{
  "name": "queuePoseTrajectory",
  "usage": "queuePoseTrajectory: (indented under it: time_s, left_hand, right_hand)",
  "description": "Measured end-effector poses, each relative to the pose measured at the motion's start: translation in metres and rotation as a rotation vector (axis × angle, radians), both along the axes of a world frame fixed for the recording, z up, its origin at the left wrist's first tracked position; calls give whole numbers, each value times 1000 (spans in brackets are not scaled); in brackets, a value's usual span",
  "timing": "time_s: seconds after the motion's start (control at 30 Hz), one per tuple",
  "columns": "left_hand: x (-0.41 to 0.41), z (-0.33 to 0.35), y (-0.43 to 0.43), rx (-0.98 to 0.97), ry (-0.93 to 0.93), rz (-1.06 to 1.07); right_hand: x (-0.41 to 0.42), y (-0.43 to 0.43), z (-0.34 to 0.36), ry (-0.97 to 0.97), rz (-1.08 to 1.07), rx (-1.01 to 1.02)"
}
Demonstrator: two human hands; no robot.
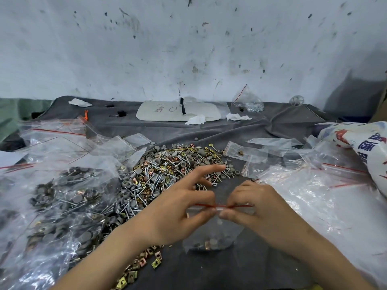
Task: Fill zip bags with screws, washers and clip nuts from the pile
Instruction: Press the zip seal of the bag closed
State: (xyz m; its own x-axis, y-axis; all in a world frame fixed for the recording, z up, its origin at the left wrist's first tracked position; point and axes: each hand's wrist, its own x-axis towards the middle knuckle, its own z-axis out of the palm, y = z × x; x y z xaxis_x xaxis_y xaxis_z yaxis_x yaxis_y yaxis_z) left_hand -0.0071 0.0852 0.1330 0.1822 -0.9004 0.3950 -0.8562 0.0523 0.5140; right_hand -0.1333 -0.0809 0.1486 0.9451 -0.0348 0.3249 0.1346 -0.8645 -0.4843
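Observation:
A small clear zip bag (215, 231) with a red seal line hangs between my hands above the grey cloth; washers and clip nuts lie in its bottom. My left hand (180, 208) pinches the bag's top edge between thumb and a finger, its other fingers spread toward the pile. My right hand (255, 204) pinches the same red strip from the right. The pile of screws, washers and clip nuts (163, 172) spreads just beyond my left hand. A few loose clip nuts (144, 262) lie under my left forearm.
Filled bags (62, 206) heap at the left. Empty zip bags (314, 185) cover the right side, beside a printed sack (368, 147). A white board (178, 110), tissue scraps and a bag of screws (251, 101) sit at the back by the wall.

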Motion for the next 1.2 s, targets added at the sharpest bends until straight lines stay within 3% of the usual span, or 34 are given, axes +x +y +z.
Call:
queuePoseTrajectory:
  time_s: [0.2, 0.37, 0.5, 0.63, 0.9, 1.1, 1.2]
  left_hand:
    - [-2, 1, 0, 61, -76, 32]
    - [1, 5, -3, 93, -25, -17]
    - [1, 4, -6, 143, -25, -26]
    - [2, 5, -10, 169, -47, -58]
    - [8, 4, -1, 107, 141, -61]
    - [19, 8, 11, 49, 424, 9]
    - [28, 15, 17, 66, 423, 35]
  right_hand:
    - [-1, 3, -8, -41, -6, -76]
    - [-3, -12, -8, -13, 3, 75]
    - [-3, -9, -14, -60, 67, 15]
    - [-1, -14, -18, -54, 60, 134]
    - [4, -14, -21, -56, 63, 196]
    - [6, -23, -21, 4, 73, 482]
    - [14, -22, -20, -31, 68, 438]
